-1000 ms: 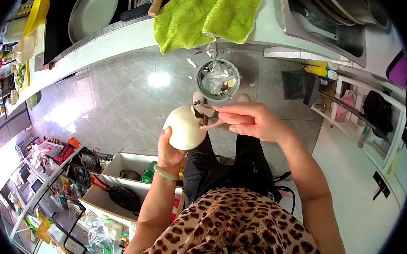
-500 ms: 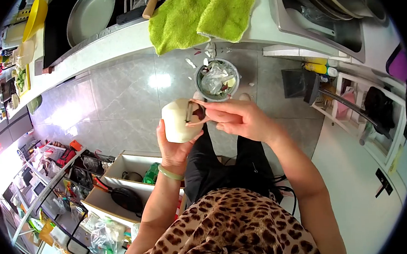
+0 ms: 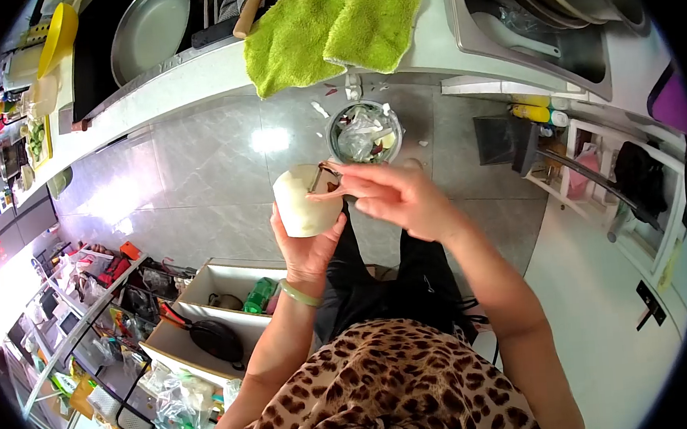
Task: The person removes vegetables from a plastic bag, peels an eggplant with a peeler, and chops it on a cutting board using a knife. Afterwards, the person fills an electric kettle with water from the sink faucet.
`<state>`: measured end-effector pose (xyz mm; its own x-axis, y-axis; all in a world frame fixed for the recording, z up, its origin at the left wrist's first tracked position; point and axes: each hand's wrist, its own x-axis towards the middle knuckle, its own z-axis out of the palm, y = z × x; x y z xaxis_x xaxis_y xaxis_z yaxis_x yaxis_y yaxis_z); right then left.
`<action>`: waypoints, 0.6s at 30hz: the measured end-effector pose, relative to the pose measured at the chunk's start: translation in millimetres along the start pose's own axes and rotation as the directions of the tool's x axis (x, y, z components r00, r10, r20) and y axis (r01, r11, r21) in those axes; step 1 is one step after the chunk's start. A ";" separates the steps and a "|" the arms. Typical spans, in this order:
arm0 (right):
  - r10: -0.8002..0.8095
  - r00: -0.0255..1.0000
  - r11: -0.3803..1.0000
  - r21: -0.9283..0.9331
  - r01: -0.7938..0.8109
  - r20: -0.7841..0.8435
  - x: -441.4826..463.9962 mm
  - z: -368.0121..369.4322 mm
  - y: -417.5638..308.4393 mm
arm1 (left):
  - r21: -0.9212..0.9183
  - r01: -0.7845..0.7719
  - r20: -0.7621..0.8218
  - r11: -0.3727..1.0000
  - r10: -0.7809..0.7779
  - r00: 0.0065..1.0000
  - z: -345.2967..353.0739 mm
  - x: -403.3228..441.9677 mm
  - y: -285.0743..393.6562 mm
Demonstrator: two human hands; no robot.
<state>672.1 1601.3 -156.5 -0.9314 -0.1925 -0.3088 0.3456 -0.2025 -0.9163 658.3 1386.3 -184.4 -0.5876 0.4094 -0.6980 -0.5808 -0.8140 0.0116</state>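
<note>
A pale, peeled round vegetable (image 3: 301, 205) is held up in front of my body, cupped from below by my left hand (image 3: 310, 245), which has a green bangle at the wrist. My right hand (image 3: 394, 191) grips a pinkish peeler (image 3: 326, 185), its blade against the vegetable's upper right side. Just beyond my hands, on the floor, stands a bin (image 3: 365, 133) with a clear plastic bag and scraps inside. White bits lie on the floor around its far side.
A green cloth (image 3: 334, 28) hangs over the counter edge (image 3: 166, 75). A pan (image 3: 150, 33) is at the back left, a sink (image 3: 596, 65) with pots at the right. Open drawers (image 3: 202, 352) and a cluttered rack (image 3: 87, 312) stand left. A long-handled tool (image 3: 588, 173) leans right.
The vegetable has turned in my left hand, which has moved slightly right and towards the counter. The peeler has shifted a little left and up with my right hand.
</note>
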 end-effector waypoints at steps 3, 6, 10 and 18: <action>0.045 0.964 0.999 0.029 -0.039 -0.263 -14.7 33.6 20.7 | 0.058 -0.052 -0.027 0.997 0.054 0.998 1.9 7.2 -8.8; 0.191 0.935 0.979 0.129 -0.158 -0.300 -29.5 36.3 18.6 | 0.288 -0.165 0.034 0.943 0.162 0.986 -11.7 13.0 -13.0; 0.362 0.892 0.925 0.220 -0.309 -0.270 -55.6 20.7 18.9 | 0.121 -0.135 -0.018 0.983 0.138 0.990 -2.7 21.6 -6.6; 0.340 0.915 0.893 0.379 -0.243 -0.215 -4.0 8.1 18.6 | 0.048 -0.021 0.026 0.999 0.019 0.999 0.8 15.8 -5.4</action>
<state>683.1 1590.5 -170.2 -0.7595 -0.0392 -0.6493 0.5783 -0.4975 -0.6465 651.8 1397.5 -194.9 -0.6135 0.4042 -0.6784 -0.5951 -0.8014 0.0607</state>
